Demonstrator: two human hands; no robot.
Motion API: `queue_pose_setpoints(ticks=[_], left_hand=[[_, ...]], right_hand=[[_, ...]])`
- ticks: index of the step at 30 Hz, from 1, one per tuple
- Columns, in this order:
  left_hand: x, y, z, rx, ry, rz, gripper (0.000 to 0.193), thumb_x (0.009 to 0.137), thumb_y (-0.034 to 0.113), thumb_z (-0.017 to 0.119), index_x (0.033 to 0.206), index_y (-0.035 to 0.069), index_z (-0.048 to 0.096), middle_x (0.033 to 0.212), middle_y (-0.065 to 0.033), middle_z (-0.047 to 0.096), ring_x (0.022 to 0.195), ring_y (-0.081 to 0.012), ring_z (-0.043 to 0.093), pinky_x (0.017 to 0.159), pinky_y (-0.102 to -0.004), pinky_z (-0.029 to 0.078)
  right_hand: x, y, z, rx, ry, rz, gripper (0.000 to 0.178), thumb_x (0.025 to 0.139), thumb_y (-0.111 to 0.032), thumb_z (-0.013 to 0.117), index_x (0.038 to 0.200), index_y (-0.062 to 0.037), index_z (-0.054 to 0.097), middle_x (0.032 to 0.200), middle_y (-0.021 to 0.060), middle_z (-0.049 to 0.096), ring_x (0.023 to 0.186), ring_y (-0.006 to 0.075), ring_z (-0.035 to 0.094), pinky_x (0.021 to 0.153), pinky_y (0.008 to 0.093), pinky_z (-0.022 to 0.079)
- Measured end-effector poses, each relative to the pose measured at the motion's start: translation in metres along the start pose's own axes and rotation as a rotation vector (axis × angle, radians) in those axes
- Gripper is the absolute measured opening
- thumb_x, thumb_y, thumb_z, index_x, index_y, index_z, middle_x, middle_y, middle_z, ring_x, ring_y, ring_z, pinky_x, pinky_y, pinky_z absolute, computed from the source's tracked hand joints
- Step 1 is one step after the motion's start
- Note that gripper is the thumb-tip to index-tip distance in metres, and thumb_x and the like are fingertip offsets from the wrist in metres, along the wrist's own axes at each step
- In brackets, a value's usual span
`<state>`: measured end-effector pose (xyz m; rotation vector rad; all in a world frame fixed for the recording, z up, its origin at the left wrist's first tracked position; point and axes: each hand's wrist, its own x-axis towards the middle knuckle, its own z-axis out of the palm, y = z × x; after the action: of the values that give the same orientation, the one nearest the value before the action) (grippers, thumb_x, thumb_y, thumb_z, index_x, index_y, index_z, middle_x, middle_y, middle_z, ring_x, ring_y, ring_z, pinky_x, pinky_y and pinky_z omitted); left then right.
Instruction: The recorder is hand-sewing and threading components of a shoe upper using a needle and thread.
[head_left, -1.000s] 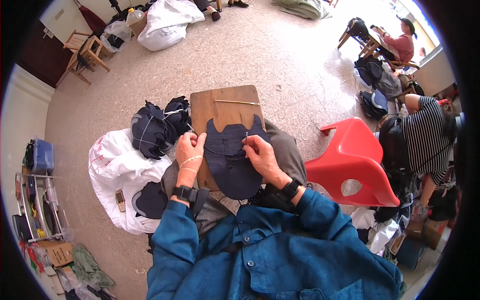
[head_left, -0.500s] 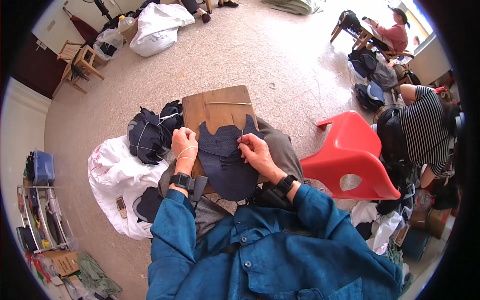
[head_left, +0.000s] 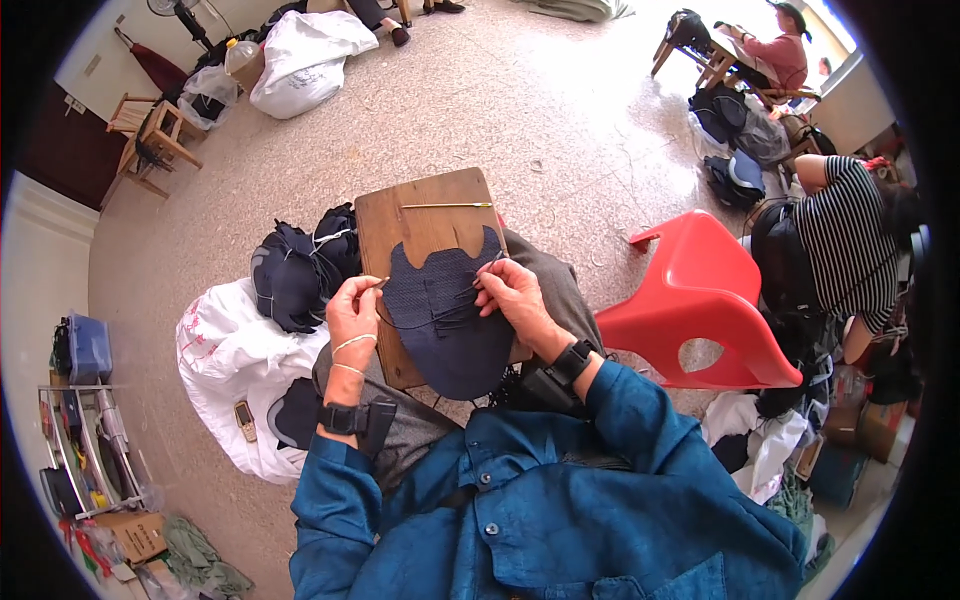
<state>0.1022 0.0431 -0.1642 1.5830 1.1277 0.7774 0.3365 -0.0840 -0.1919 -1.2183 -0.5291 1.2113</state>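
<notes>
A dark navy knitted shoe upper (head_left: 455, 350), with two prongs at its far end, lies flat on a wooden stool (head_left: 400, 217) in front of me. Beside its left edge my left hand (head_left: 352, 312) is closed in a pinch, a small pointed thing just showing at the fingertips. From near that hand a dark thread (head_left: 408, 327) curves across the upper toward the right. My right hand (head_left: 517, 303), over the upper's right side, pinches dark thread near the lacing in the middle. A thin pale rod (head_left: 445, 205) lies on the far part of the stool.
A red plastic chair (head_left: 700, 300) stands at my right, with a person in a striped top (head_left: 845, 235) beyond it. Bundled dark pieces (head_left: 290, 270) and a white sack (head_left: 235, 335) with a phone (head_left: 245, 415) on it are at my left.
My left hand has come nearer and its pinch now faces the upper. A curved thread now shows across the upper. My right hand stays over its right side, fingers slightly shifted.
</notes>
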Motion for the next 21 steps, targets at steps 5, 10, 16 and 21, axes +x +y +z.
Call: queue_pose_setpoints(ticks=[5,10,16,21], left_hand=[[-0.004,0.009,0.001,-0.112,-0.106,-0.053,0.011,0.098,0.006,0.059,0.103,0.002,0.068,0.087,-0.0023,0.069,0.062,-0.0041,0.059,0.053,-0.0182,0.05],[-0.018,0.008,0.026,0.475,-0.086,0.368,0.005,0.084,0.008,0.07,0.084,0.004,0.068,0.083,-0.0145,0.062,0.082,-0.0342,0.065,0.072,-0.0418,0.051],[-0.022,0.002,0.034,0.515,-0.098,0.35,0.006,0.083,0.006,0.071,0.083,0.002,0.067,0.083,-0.0142,0.06,0.08,-0.034,0.063,0.072,-0.041,0.05],[-0.019,0.002,0.033,0.68,-0.185,0.461,0.007,0.085,0.01,0.068,0.086,0.006,0.062,0.087,-0.0138,0.057,0.084,-0.0333,0.063,0.073,-0.0431,0.051]], right_hand=[[-0.001,-0.005,0.001,0.062,0.034,0.039,0.01,0.1,-0.012,0.058,0.1,-0.0024,0.059,0.096,0.0066,0.066,0.071,0.0102,0.064,0.06,0.0231,0.056],[-0.001,-0.003,0.003,0.04,0.017,0.021,0.01,0.099,-0.01,0.057,0.098,-0.0007,0.057,0.093,0.0079,0.066,0.072,0.0115,0.065,0.059,0.0242,0.057],[-0.005,-0.002,0.004,-0.015,-0.009,-0.046,0.008,0.097,-0.008,0.057,0.097,-0.0005,0.058,0.092,0.0072,0.065,0.07,0.01,0.063,0.057,0.0229,0.055],[-0.006,-0.006,0.002,-0.213,-0.099,-0.019,0.008,0.091,-0.007,0.057,0.093,-0.0005,0.061,0.083,0.0045,0.065,0.071,0.0101,0.062,0.059,0.0253,0.052]])
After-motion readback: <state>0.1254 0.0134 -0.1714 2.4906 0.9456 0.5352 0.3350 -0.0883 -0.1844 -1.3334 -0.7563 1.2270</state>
